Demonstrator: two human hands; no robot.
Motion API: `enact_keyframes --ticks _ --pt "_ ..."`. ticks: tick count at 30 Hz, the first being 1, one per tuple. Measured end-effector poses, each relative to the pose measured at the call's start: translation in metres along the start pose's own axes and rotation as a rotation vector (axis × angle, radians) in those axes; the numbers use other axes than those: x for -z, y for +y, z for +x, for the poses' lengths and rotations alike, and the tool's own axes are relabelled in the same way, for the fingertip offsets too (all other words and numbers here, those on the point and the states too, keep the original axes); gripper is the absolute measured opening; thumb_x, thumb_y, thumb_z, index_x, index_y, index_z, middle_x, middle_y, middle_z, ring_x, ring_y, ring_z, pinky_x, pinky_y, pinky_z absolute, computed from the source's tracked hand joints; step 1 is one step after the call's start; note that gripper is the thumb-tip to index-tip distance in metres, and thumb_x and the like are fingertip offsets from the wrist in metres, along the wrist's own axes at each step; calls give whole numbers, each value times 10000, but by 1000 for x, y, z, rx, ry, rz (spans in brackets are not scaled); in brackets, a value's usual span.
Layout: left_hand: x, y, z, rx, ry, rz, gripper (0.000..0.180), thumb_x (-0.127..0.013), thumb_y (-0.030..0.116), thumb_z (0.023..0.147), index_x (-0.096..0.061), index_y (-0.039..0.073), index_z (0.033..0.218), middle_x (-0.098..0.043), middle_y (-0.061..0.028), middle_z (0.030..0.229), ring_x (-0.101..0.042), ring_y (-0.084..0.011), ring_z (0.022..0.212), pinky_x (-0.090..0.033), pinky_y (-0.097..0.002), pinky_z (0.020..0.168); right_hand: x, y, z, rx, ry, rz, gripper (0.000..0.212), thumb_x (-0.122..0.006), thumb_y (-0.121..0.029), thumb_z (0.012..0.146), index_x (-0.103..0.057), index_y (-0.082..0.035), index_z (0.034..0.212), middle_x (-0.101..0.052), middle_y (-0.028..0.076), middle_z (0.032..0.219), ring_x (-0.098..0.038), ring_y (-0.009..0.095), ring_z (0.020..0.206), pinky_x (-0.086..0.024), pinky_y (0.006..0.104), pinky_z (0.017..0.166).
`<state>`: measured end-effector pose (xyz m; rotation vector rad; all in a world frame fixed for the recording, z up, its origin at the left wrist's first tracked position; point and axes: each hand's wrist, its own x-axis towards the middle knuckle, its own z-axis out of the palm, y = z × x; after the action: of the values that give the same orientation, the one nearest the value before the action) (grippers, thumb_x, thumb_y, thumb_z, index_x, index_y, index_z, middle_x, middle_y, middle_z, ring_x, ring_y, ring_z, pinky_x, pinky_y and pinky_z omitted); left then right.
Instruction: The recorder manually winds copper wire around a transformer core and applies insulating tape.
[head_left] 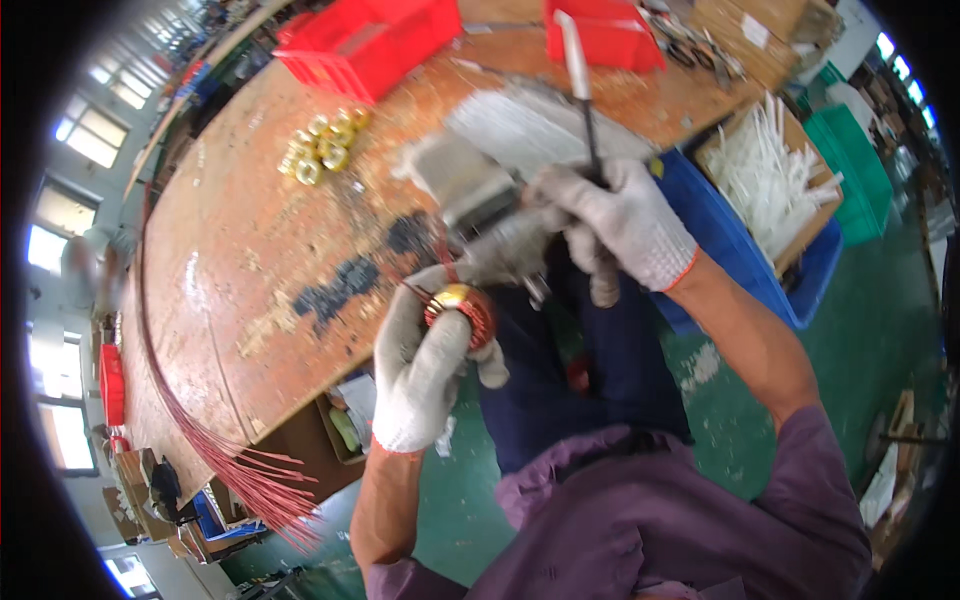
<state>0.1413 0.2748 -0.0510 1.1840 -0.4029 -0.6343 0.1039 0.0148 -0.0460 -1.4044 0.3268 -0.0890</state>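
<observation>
My left hand, in a white knit glove, is closed around a ring-shaped coil of copper-coloured wire on a yellow core. A reddish wire rises from the coil toward the grey metal vise at the table's edge. My right hand, also gloved, grips a slim black-and-white stick tool that points up and away. Its lower end is hidden by the fingers. The right hand is beside the vise and a little blurred. Several yellow rings lie on the table beyond the left hand.
The worn wooden table carries two red bins at its far side. A bundle of long reddish wires hangs off the left edge. On the right, a blue bin holds a box of white strips, near a green bin.
</observation>
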Motion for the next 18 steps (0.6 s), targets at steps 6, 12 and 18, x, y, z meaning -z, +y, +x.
enact_keyframes --ticks 6,12,18 --pt "104 78 209 -249 311 549 294 -666 204 1041 -662 -45 1197 -696 -66 1007 -662 -118 833 -570 -285 744 59 49 145 -13 141 -450 285 -735 -323 998 -733 -39 987 -651 9 752 -541 89 545 -438 299 500" --pt "206 111 434 -353 554 1265 521 -769 403 893 -740 -32 1179 -764 -203 1024 -762 -290 944 -587 -403 858 81 80 173 -29 135 -519 311 -750 -295 962 -752 2 869 -666 15 717 -595 125 656 -486 348 619" --pt "217 91 460 -349 581 1516 667 -736 595 864 -760 68 1272 -719 -269 1236 -686 -412 1179 -524 -471 1043 73 71 163 -95 204 -408 274 -764 -235 970 -758 21 875 -652 -7 700 -575 71 627 -447 293 572"
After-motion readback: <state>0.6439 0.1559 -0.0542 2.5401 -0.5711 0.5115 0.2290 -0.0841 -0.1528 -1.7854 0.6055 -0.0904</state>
